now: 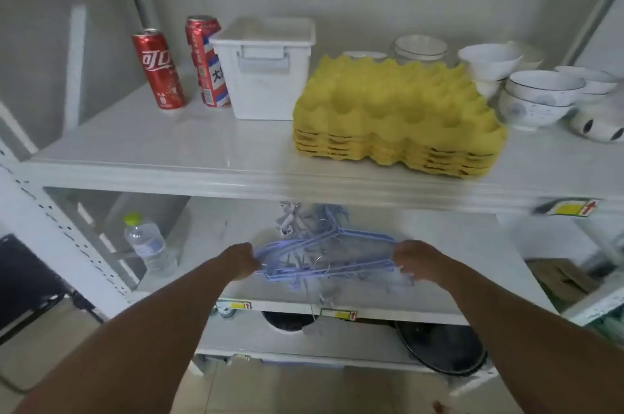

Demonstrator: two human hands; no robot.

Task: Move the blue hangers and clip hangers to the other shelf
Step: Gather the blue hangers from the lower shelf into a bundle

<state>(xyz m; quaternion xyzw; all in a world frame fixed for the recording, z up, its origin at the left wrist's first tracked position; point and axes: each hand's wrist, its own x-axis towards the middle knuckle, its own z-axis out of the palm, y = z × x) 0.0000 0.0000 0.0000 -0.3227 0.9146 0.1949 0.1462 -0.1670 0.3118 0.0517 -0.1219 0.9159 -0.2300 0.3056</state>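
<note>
Evidently light but tangle-prone, the blue hangers [324, 253] are gripped at both ends, left hand [240, 260] and right hand [417, 261] curled tight; clip hangers [287, 219] lie behind.

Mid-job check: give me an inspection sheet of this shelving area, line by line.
Surface: white middle shelf, partly bare; upper shelf crowded at back and right.
Job's things: bundle of blue hangers over the middle shelf, tangled with clip hangers.
Clutter: two red cans, white lidded box, stacked yellow egg trays, white bowls; water bottle on the middle shelf.
Grippers: left hand and right hand each grip an end of the bundle.
Cables: nothing seen.
Surroundings: pale wall, tiled floor, dark pan on a lower shelf.
</note>
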